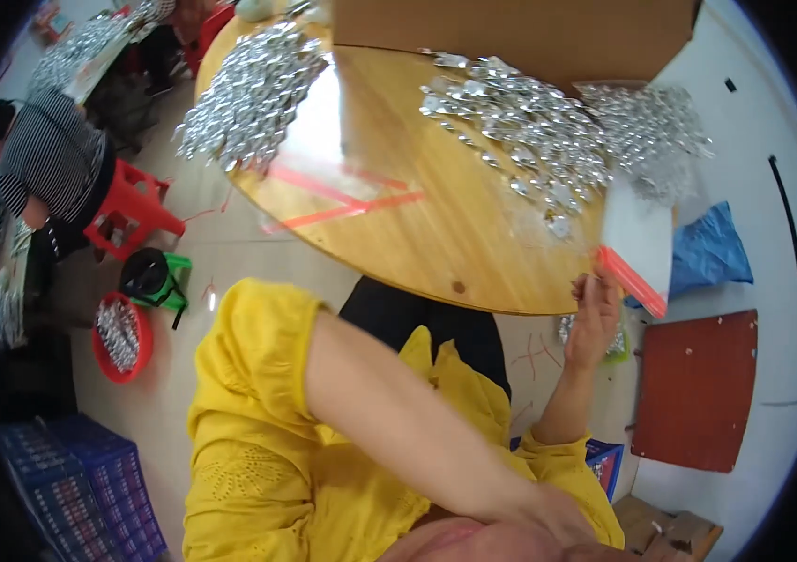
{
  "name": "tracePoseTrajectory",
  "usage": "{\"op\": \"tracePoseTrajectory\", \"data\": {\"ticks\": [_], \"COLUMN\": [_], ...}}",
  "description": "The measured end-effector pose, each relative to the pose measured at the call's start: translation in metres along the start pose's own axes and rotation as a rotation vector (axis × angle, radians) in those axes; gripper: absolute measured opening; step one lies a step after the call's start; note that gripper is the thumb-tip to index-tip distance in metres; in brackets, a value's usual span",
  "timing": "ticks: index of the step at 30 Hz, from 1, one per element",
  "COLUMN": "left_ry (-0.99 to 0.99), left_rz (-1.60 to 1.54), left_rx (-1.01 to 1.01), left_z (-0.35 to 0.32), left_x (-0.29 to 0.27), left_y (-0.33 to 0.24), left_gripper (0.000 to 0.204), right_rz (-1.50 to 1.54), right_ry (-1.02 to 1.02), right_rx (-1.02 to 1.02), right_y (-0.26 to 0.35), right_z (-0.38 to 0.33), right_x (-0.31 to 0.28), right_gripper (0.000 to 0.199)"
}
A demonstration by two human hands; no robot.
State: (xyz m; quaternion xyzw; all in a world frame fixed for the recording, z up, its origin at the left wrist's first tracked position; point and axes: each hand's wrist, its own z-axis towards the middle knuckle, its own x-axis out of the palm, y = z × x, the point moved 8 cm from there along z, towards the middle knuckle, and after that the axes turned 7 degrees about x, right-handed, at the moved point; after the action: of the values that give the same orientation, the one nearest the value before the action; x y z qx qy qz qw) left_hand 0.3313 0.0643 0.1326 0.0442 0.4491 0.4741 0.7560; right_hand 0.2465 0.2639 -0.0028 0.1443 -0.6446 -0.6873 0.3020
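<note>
My right hand (595, 314) is raised at the near right edge of the round wooden table (398, 253). Its fingers are curled, and the fingertips are close by the end of a bundle of flat pink-red strips (634, 283). Anything pinched in them is too small to make out. My left forearm (417, 426) crosses in front of my chest toward my right shoulder. There my left hand (562, 525) is partly seen, its fingers hidden. Silvery twisted foil-like pieces (525, 122) lie fanned over the table, with another pile (258, 94) at its far left.
A large cardboard box (511, 33) stands at the table's back. Loose pink-red strips (342, 208) lie near the left edge. A blue plastic bag (712, 245) is at the right by the wall. Leftward, a person in stripes (52, 140) sits on a red stool (131, 211).
</note>
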Motion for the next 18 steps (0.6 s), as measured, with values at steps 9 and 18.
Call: {"op": "tracePoseTrajectory", "data": {"ticks": [9, 18], "left_ry": [-0.404, -0.040], "left_rz": [-0.015, 0.005], "left_rx": [0.355, -0.916], "left_z": [-0.122, -0.215], "left_x": [-0.097, -0.050], "left_y": [-0.053, 0.026], "left_gripper": [0.022, 0.020], "right_rz": [-0.845, -1.044], "right_ry": [0.304, 0.260], "right_rx": [-0.230, -0.220], "right_y": [-0.006, -0.021], "right_z": [0.005, 0.028], "right_x": [0.047, 0.024], "right_gripper": [0.008, 0.010]}}
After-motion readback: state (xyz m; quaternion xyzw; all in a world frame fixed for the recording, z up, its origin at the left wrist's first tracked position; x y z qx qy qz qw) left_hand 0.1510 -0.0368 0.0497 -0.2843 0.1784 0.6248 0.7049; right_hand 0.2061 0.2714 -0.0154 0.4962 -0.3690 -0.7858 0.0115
